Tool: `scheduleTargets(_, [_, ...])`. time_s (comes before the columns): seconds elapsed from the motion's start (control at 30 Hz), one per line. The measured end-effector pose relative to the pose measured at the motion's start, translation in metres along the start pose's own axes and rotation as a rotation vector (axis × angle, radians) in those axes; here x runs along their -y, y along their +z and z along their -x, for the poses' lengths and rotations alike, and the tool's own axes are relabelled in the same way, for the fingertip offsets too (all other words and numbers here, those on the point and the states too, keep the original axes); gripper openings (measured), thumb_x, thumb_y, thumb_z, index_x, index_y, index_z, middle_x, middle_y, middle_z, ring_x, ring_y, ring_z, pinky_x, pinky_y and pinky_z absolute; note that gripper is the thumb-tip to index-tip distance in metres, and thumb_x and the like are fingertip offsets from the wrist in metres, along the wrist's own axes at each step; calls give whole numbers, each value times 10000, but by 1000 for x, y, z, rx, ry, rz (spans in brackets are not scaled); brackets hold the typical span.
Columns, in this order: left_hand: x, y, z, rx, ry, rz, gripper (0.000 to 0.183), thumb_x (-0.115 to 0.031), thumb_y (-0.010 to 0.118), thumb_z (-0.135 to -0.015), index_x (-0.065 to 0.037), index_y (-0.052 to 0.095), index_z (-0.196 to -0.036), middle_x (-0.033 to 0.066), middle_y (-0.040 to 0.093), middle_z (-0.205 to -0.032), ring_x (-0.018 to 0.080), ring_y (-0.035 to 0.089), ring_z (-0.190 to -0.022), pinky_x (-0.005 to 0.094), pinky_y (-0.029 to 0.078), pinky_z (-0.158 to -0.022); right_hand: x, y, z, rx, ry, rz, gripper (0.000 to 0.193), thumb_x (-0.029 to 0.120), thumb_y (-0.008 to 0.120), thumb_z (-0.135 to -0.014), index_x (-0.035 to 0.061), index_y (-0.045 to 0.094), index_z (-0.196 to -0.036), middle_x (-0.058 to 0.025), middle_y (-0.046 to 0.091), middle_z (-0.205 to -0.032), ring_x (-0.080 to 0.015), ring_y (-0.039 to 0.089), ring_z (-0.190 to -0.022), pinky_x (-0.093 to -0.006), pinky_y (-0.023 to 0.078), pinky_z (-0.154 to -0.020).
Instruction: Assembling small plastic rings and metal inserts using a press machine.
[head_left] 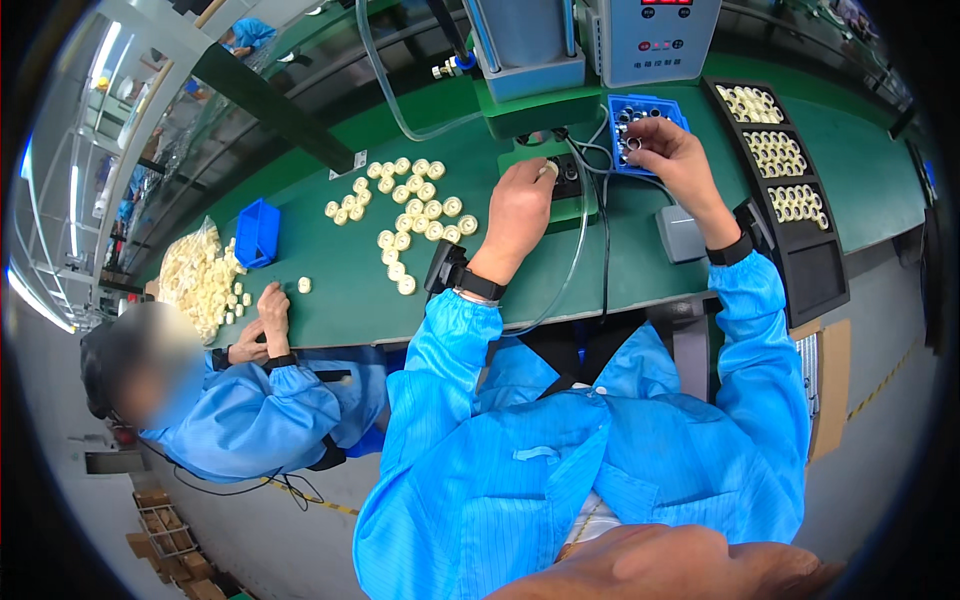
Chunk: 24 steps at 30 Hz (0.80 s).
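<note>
My left hand (518,208) is at the green press base (572,212), its fingers closed on a small cream round part (549,170) by the dark fixture (568,175). Most of that part is covered by the fingers. Over a blue bin (655,103) of small metal rings, my right hand (674,160) pinches one shiny metal ring (632,146) between thumb and finger. The press head (538,112) stands above the fixture, beside my left fingertips.
Several cream round parts (433,209) lie left of my left hand. A black tray (815,270) with rows of rings is at right. Cables and a grey box (680,235) lie near the press. A co-worker (250,410) sits left, by a bag of cream pieces (190,275) and a blue bin (257,233).
</note>
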<state>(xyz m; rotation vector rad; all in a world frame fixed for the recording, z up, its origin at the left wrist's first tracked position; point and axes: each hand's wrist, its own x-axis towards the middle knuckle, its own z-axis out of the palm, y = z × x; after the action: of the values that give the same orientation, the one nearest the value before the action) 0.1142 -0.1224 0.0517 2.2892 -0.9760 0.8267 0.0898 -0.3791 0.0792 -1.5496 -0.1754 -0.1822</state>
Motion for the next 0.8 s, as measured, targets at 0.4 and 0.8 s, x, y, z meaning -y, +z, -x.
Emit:
scheduleTargets(0.4, [-29, -41, 13, 190, -53, -104, 478, -60, 677, -799, -48, 567, -1263, 165, 562, -1281, 413, 521, -1203, 476, 455, -977, 13, 58, 14, -25, 317, -407, 283, 77, 606, -944, -66, 607, -1188, -171, 661, -1090, -229, 686, -942, -308, 581, -819])
scheduleTargets(0.8, [-91, -98, 159, 9, -325, 323, 256, -50, 698, -808, -25, 672, -1061, 129, 697, -939, 305, 677, -788, 371, 543, -659, -33, 118, -29, 97, 483, -1274, 169, 78, 526, -988, -39, 602, -1083, -207, 629, -1140, -331, 620, -1117, -424, 558, -959])
